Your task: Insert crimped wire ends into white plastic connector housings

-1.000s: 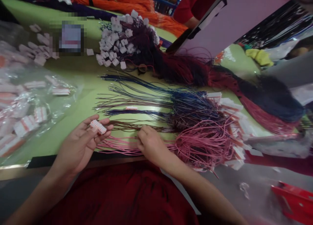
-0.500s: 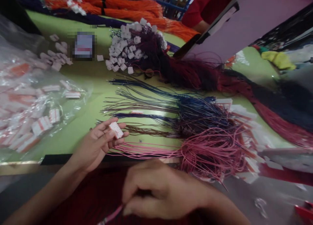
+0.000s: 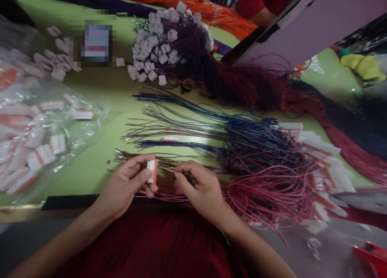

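My left hand (image 3: 128, 185) pinches a small white connector housing (image 3: 152, 170) with an orange side, held upright just above the table's near edge. My right hand (image 3: 198, 187) is closed in a pinch on the end of a thin pink wire (image 3: 169, 171), whose tip points at the connector from the right. Below both hands lies the fan of pink wires (image 3: 266, 193). Beyond them lie rows of brown wires (image 3: 181, 163) and blue wires (image 3: 193, 108) on the green table (image 3: 90, 165).
A clear plastic bag (image 3: 36, 136) of white-and-orange connectors lies at left. A heap of white connectors on dark purple and red wires (image 3: 169, 48) sits at the back. Orange wire bundles and another person's red sleeve (image 3: 256, 3) are beyond. A red object (image 3: 370, 256) is at bottom right.
My right hand pulled a pink wire toward me, then came back up to the connector. My left hand turned the connector upright and moved it slightly right.
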Demonstrator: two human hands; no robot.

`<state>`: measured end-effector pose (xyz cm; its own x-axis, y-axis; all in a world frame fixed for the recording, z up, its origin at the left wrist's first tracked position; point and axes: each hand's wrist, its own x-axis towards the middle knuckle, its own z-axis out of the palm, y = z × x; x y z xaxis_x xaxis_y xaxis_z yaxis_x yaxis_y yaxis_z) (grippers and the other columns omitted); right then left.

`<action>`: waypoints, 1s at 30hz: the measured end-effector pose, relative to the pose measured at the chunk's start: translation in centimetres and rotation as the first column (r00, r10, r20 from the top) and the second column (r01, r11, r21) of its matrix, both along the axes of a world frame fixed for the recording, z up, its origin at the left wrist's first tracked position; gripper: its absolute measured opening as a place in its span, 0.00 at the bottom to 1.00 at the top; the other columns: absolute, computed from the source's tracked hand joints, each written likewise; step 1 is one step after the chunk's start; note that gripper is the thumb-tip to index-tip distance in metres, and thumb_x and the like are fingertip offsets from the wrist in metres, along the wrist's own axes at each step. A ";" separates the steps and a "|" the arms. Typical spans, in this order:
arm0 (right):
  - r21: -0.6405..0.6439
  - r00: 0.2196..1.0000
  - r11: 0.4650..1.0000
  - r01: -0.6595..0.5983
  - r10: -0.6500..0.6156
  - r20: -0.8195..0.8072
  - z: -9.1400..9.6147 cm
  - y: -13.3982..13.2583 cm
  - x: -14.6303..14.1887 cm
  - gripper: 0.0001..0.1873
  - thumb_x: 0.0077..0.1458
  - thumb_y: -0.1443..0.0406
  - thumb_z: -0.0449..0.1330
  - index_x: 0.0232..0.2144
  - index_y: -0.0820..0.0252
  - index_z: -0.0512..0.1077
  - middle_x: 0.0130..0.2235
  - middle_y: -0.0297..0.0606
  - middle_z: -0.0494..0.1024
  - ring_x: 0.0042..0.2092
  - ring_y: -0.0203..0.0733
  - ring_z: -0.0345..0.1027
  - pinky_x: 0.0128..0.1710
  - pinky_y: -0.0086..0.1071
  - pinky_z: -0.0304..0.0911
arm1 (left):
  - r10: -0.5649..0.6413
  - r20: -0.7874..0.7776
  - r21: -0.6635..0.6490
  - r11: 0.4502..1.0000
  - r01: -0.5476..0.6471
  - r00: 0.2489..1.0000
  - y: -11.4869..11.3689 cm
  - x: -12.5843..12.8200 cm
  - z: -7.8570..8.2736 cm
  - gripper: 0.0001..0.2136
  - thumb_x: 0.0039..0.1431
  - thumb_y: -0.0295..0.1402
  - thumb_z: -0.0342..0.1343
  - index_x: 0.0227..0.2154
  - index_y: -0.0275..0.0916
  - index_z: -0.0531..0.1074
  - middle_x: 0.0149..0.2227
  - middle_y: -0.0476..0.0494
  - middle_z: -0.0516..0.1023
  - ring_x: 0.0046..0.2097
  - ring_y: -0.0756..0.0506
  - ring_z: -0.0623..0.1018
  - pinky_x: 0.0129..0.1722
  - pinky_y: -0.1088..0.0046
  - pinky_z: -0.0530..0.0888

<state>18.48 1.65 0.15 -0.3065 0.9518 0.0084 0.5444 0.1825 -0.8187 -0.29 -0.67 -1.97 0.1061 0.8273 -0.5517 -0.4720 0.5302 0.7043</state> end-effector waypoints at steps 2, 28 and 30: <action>0.053 0.999 0.998 -0.043 0.043 0.000 -0.2 0.0 0.1 0.05 0.55 0.69 0.57 0.31 0.59 0.73 0.28 0.33 0.75 0.30 0.34 0.67 0.32 0.27 0.62 | 0.016 -0.011 -0.001 1.000 -0.016 1.000 -0.1 0.2 -0.1 0.14 0.51 0.30 0.63 0.42 0.41 0.73 0.28 0.51 0.76 0.25 0.52 0.77 0.23 0.79 0.74; 0.318 0.926 0.881 -0.350 0.274 0.259 0.0 -1.1 -0.3 0.09 0.60 0.71 0.51 0.28 0.62 0.69 0.27 0.36 0.72 0.29 0.34 0.63 0.29 0.28 0.59 | 0.009 0.107 -0.074 0.997 -0.001 0.994 -0.6 0.7 0.1 0.15 0.49 0.28 0.64 0.41 0.37 0.70 0.25 0.51 0.75 0.25 0.52 0.75 0.22 0.80 0.71; 0.365 0.910 0.846 -0.388 0.287 0.301 0.0 -1.2 -0.3 0.09 0.60 0.71 0.51 0.29 0.62 0.69 0.27 0.36 0.73 0.30 0.35 0.62 0.30 0.29 0.58 | -0.001 0.099 -0.082 0.997 0.009 0.995 -0.4 0.7 0.0 0.15 0.49 0.29 0.64 0.41 0.36 0.70 0.24 0.51 0.75 0.24 0.52 0.74 0.22 0.80 0.71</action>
